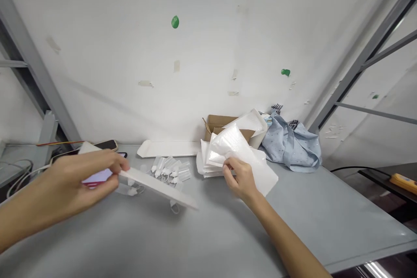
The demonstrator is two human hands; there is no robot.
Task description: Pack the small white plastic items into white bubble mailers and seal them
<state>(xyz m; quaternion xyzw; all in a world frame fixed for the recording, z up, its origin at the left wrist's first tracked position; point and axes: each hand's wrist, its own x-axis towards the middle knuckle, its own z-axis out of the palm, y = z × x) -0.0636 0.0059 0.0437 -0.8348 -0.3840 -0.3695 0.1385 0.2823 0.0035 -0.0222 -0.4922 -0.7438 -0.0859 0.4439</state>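
Note:
My left hand (87,176) pinches one end of a flat white cardboard piece (156,186), which slants down to the right above the table and is slightly blurred. Behind and below it lie several small clear plastic bottles (169,167) with white caps, partly hidden by the cardboard. My right hand (239,178) has its thumb and fingers closed on a white bubble-wrap pouch (233,141), tilted over a pile of similar pouches (205,167). Another long white cardboard piece (169,148) rests flat by the wall.
An open brown cardboard box (223,119) stands behind the pouches. Right of it slumps a light blue fabric bag (291,145). A dark phone (107,144) and a lit screen (97,176) are at the left, near white cables (28,178). The grey table (195,243) meets a white wall.

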